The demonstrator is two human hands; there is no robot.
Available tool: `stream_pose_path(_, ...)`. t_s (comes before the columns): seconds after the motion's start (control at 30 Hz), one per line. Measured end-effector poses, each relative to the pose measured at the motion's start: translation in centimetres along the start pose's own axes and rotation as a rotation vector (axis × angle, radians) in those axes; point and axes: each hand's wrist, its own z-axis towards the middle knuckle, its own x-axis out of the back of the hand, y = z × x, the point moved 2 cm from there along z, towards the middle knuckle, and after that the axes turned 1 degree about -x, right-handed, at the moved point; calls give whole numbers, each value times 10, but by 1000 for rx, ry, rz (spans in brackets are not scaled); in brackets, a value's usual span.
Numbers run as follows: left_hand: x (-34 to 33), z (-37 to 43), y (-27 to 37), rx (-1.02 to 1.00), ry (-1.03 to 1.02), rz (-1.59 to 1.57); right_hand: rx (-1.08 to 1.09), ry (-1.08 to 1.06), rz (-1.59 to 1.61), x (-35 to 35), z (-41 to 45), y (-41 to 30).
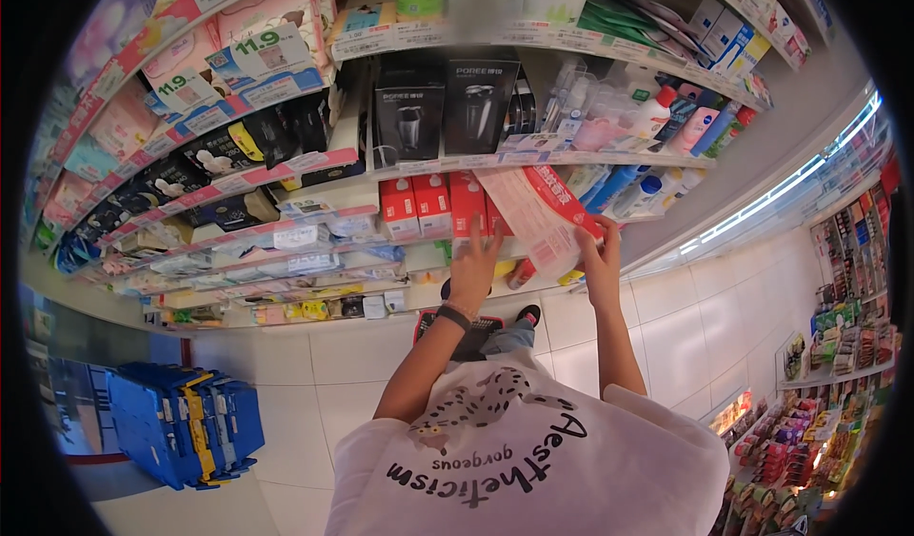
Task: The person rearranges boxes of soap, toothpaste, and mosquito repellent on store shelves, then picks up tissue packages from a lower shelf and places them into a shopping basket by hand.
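Observation:
My right hand [598, 254] grips the lower right edge of a red and pale pink printed packet or sheet [539, 218], which slants in front of a shelf. My left hand [476, 265] is raised with its fingers apart, just below a row of red and white boxes [416, 206] on that shelf. The tips of two fingers are in front of or against one of these boxes; contact cannot be told. Part of the row is hidden behind the packet.
Black shaver boxes [480, 107] stand on the shelf above, beside bottles [653, 111]. Packed shelves [235, 107] curve away on the left. A dark basket with a red rim [421, 325] is near my feet. Folded blue crates [182, 425] stand at lower left, and snack racks [785, 429] at lower right.

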Motion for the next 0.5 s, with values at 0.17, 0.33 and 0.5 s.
stream_pose_path(0.17,2,1,2,7,-2,-41,-11,51,26,42,-35,-14)
stream_pose_path(0.33,2,3,4,15,-17,-39,208,123,-191,74,-67,-45)
stream_pose_path(0.5,1,5,8,5,-23,-30,343,125,-559,80,-84,-44)
